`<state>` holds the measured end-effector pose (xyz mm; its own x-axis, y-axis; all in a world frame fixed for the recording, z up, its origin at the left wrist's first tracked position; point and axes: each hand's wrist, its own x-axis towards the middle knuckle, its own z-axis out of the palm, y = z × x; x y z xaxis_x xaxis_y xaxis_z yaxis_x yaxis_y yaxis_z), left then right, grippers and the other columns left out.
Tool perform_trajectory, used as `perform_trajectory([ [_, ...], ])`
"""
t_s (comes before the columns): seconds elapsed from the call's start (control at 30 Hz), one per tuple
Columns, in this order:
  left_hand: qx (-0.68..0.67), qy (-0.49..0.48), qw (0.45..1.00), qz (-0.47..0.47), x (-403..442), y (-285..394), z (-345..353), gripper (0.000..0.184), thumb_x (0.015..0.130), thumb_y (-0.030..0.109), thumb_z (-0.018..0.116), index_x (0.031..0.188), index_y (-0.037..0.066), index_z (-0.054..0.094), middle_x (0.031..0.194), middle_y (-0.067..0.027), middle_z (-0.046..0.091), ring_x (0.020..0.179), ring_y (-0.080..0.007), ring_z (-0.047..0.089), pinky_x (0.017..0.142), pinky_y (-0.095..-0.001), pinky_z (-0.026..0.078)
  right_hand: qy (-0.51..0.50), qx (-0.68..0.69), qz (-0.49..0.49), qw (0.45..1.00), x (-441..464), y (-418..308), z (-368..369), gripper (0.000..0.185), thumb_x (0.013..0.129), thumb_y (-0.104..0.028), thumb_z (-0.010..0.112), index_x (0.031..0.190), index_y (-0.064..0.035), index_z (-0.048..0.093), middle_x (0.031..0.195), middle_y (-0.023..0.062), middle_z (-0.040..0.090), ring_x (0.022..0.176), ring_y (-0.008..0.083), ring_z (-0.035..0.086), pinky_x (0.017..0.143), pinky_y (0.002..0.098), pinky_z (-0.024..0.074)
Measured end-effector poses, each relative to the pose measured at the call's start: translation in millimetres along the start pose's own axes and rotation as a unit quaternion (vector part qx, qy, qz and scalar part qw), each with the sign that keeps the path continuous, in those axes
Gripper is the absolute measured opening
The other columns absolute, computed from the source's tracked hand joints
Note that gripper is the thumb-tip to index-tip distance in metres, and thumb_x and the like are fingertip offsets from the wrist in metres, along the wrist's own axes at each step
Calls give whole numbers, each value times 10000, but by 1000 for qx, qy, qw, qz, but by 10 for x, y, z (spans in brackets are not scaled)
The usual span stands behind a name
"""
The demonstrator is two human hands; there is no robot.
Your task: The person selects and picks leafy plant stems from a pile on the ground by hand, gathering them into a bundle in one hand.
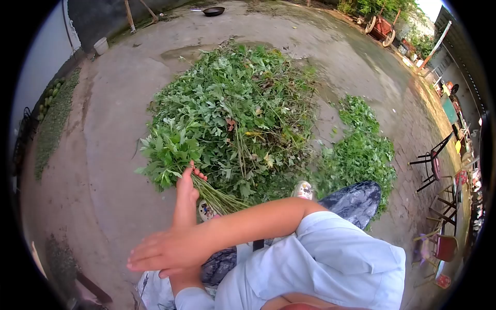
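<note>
A bunch of leafy green stems [219, 199] is held in my left hand [189, 182], its leaves pointing away to the upper left and its bare stalks running toward my shoes. My right hand [168, 251] is crossed over and lies on my left forearm, fingers stretched out and holding nothing. Just beyond the bunch rises a large heap of cut leafy plants [232, 113], with some brown and yellow leaves among the green. To its right lies a smaller, lower pile of greens [361, 144], beside my knee.
A dark pan [213, 11] lies at the far edge of the concrete, and a white bucket [101, 46] stands by the left wall. Chairs [445, 248] line the right side. A wooden cart [380, 28] is at the back right. My patterned shoes [304, 190] are close to the heap.
</note>
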<state>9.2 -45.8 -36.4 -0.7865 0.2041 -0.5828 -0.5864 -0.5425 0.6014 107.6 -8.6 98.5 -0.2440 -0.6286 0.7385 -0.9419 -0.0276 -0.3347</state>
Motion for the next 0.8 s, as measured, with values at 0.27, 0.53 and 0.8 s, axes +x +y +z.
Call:
perform_trajectory([
  [0.27,-8,-39,999,21,-137,113,48,126,851,217,493,875,94,480,604,6,425,530,-140,429,565,-328,417,170,-547,518,635,-2097,2023,-1679,339,745,-59,456,1081,-13,461,1047,170,509,989,334,453,837,414,375],
  [0.53,-29,-59,997,36,-51,207,208,100,812,171,535,850,88,495,591,-6,431,520,-148,445,530,-333,425,229,-502,516,655,-2096,1704,-2426,185,785,-179,496,883,-49,584,888,147,566,888,309,511,756,402,427],
  [0.8,-4,-68,997,47,-52,149,340,140,787,173,588,827,68,505,592,-5,448,503,-144,451,498,-325,418,143,-439,621,633,-2247,1851,-2074,229,777,-117,480,972,-35,568,940,189,561,900,328,517,785,401,428],
])
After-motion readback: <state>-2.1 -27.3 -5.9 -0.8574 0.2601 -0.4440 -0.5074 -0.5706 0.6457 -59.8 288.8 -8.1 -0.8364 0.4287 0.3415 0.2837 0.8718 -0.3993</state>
